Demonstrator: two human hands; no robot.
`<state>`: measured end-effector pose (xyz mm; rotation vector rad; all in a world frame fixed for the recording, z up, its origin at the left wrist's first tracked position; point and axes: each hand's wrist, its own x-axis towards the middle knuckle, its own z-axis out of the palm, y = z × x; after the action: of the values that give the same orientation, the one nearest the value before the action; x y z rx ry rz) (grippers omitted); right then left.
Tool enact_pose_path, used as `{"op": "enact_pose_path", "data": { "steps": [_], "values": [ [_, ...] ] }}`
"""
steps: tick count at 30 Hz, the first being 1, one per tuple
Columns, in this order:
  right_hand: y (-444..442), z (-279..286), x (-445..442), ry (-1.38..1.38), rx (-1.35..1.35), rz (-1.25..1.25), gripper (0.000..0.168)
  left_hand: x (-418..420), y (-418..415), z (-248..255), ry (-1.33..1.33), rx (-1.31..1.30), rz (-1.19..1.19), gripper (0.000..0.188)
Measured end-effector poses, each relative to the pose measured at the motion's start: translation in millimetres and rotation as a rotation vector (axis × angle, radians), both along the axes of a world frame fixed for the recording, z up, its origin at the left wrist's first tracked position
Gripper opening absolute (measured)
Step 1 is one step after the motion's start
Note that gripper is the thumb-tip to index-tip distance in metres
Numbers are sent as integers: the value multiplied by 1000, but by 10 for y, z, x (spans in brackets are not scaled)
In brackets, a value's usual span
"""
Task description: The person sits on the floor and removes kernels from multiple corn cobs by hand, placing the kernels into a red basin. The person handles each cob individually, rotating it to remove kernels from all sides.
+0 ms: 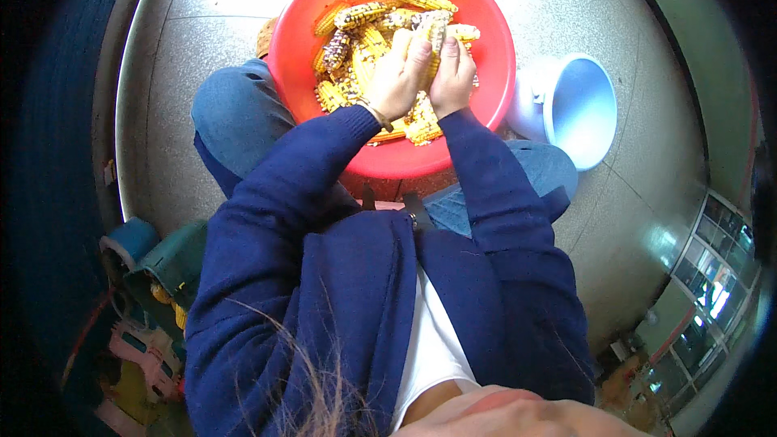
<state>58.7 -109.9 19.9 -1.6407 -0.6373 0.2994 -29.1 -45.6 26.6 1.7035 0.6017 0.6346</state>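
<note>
Over a wide red plastic basin, my left hand and my right hand press an ear of corn between them. The ear points away from me, and its upper end shows pale above my thumbs. Its lower part is mostly hidden by my palms. Beneath my hands the basin holds several more ears of corn, yellow with dark and white kernels mixed in. A darker purple ear lies at the left among them.
A light blue plastic bucket leans beside my right knee. My left knee flanks the basin. Speckled floor tiles surround me. Behind my left arm are a green container with yellow ears and a pink plastic item.
</note>
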Motion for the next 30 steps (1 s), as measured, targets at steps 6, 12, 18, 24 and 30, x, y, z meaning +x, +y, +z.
{"op": "enact_pose_path", "data": {
  "steps": [6,12,18,24,30],
  "values": [
    [39,62,16,605,56,-66,51,16,76,22,91,41,-62,50],
    [12,36,36,473,70,-15,51,17,11,21,71,-326,-94,46],
    [83,183,31,732,36,-12,56,68,71,24,-90,-702,-83,50],
    [68,121,-202,527,17,54,58,85,-58,-45,29,-172,140,41],
    [-7,-55,-64,77,-34,73,52,100,-13,-156,-68,-201,87,35]
  ]
}}
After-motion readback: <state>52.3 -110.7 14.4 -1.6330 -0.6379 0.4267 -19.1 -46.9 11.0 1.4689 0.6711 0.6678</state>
